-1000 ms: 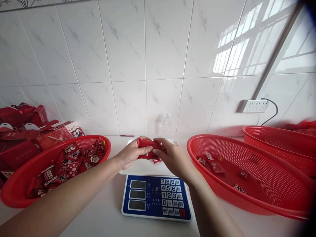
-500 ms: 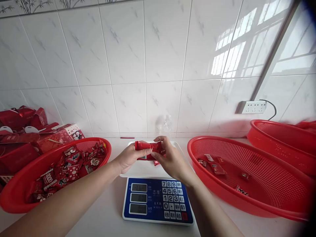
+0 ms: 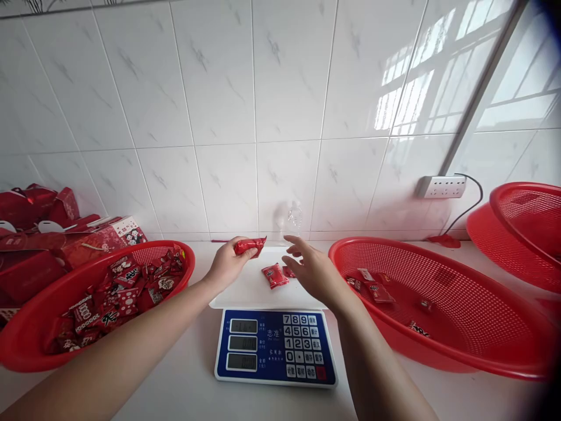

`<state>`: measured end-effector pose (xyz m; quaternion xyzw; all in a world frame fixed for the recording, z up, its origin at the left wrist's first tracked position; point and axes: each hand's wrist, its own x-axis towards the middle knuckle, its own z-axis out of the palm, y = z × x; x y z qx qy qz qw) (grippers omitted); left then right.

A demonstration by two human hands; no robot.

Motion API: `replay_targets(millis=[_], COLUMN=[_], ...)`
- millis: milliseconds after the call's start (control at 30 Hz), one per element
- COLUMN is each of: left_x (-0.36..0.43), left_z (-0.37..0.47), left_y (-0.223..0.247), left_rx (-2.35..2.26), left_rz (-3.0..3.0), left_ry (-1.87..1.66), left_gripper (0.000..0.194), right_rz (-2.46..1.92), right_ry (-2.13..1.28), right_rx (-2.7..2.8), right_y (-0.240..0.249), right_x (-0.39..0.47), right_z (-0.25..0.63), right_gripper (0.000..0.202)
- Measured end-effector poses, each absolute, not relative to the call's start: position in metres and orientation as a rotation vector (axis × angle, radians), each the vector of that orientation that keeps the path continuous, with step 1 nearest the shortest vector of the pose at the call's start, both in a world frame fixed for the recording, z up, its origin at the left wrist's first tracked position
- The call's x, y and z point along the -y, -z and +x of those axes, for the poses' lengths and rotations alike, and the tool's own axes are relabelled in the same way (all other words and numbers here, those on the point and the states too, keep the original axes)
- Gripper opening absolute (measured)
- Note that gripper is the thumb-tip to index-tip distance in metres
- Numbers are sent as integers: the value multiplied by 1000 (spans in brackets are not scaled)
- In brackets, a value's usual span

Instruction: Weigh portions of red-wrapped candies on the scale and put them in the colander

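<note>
My left hand [image 3: 231, 261] grips a red packet [image 3: 250, 246] above the left part of the scale's white tray [image 3: 245, 292]. Over the tray's right side is my right hand [image 3: 307, 266], its fingers apart and holding nothing. Another red packet [image 3: 275, 276] lies on the tray between my hands, and a further red piece [image 3: 288, 272] beside it is partly hidden by my right fingers. The scale's blue panel [image 3: 274, 345] with displays and keys faces me in front of the tray.
A red basket [image 3: 175, 316] full of red packets stands left. On the right, a red basket [image 3: 438, 362] holds several packets. Red boxes [image 3: 96, 242] sit far left, a clear bottle [image 3: 294, 216] by the wall, more red baskets [image 3: 499, 234] far right.
My hands have moved apart. My right hand has let go of the red packets and opened, while my left hand keeps one. A packet now shows on the tray between them.
</note>
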<state>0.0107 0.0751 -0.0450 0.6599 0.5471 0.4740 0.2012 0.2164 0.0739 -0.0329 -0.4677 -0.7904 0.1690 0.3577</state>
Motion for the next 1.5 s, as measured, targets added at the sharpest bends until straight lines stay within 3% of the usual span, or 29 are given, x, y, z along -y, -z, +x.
replay_targets(millis=[100,267,400,567,733,867,1200,1500], left_x=[-81,-81,-88,-105,-115,-114,-108,-91], left_z=[8,11,12,8,8,10,7,17], left_y=[59,72,76,81,81,79,76,74], left_rx=[-1570,-1413,-1380,-1524,-1578,-1558,-1509,-1492], left_rz=[1984,2286,2393,2391,2349,2332,2322,2468], left_ry=[-1154,-731,-533,-520,-536,-543,-642,-436], left_gripper=[47,30,42,39,35,32,42,56], right_rz=[-1338,-1417,-1438,-1396,-1190,-1217,-1205,-1495], right_ry=[-374,-370,-395,-391,-446,-370,-594,-350], right_rx=[2154,2326,2417,2424,2533,2521,2186,2298], right_y=[37,52,58,53,58,66,50,61], right_x=[-83,-98,-102,-93,-88,-91,-96,-106], right_z=[222,226,228,222,207,201,216,219], right_gripper=[44,43,37,32,46,40,33,38])
